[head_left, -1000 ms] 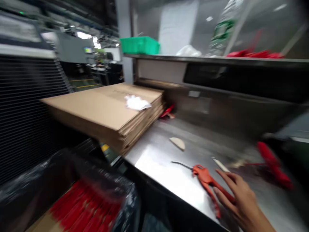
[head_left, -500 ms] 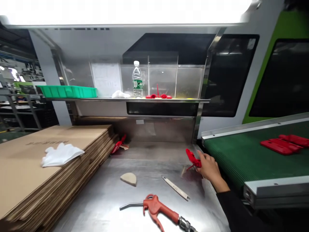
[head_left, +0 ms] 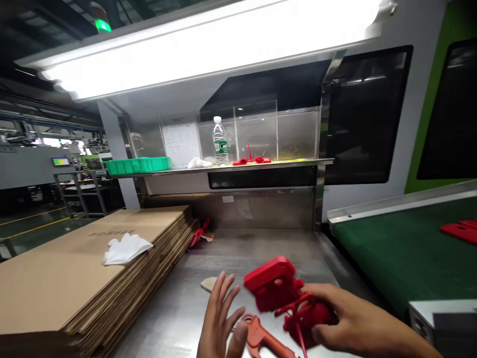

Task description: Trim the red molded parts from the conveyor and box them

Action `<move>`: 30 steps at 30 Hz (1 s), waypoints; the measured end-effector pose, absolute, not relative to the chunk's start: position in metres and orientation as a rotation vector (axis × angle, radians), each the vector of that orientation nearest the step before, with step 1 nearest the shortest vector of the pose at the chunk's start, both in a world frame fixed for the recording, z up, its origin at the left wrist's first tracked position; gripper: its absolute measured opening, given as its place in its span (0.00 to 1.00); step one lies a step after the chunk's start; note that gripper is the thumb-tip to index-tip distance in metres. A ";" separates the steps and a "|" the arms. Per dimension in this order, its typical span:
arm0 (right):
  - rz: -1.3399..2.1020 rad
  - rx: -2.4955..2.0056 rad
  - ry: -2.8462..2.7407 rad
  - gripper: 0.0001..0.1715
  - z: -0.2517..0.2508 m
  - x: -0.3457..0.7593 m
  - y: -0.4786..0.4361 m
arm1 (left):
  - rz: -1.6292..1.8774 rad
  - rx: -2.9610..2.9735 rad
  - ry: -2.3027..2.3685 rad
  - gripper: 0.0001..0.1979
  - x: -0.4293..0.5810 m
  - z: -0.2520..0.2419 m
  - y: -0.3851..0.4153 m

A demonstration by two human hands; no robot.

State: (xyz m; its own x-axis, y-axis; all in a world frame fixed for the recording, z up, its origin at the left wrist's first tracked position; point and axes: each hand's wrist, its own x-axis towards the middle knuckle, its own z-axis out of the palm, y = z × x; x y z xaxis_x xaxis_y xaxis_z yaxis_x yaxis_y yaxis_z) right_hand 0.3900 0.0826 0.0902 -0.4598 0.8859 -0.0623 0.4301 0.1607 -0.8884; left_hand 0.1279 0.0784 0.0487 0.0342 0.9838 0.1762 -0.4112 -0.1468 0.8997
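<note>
Clamping red moulded part (head_left: 274, 283) by its thin end in right hand (head_left: 350, 323) grip; holding left hand (head_left: 219, 318) open beside. Likely risking thin end snapping, part dropping onto air gun (head_left: 261, 338).

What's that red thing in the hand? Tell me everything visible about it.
The red plastic part looks like a moulded piece: a flat, blocky plate with small holes, joined by thin rods to a second lump. The right hand grips that lump, holding it tilted above the steel bench. The open left hand is close beside it, apparently not touching.
</note>
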 end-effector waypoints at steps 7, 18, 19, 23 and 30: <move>1.598 -1.001 -1.710 0.29 0.099 0.397 0.075 | 1.136 0.561 0.709 0.14 0.148 0.067 0.077; 1.479 -0.640 -1.058 0.19 0.057 0.371 0.046 | 1.098 0.421 0.344 0.26 0.133 0.024 0.101; 1.472 -0.642 -1.056 0.18 0.058 0.372 0.048 | 1.089 0.417 0.340 0.28 0.136 0.027 0.099; 1.486 -0.661 -1.014 0.17 0.059 0.387 0.056 | 1.146 0.369 0.394 0.28 0.153 0.042 0.085; 1.503 -0.678 -0.914 0.15 0.038 0.407 0.059 | 1.200 0.324 0.401 0.30 0.173 0.054 0.074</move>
State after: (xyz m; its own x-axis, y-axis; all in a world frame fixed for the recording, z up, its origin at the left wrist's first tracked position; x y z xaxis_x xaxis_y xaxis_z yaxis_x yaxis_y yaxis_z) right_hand 0.4069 0.0589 0.0378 -0.1397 0.9865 0.0852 -0.5299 -0.0018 -0.8481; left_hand 0.1728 0.0740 0.0544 0.3069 0.9431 -0.1277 -0.8308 0.3309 0.4474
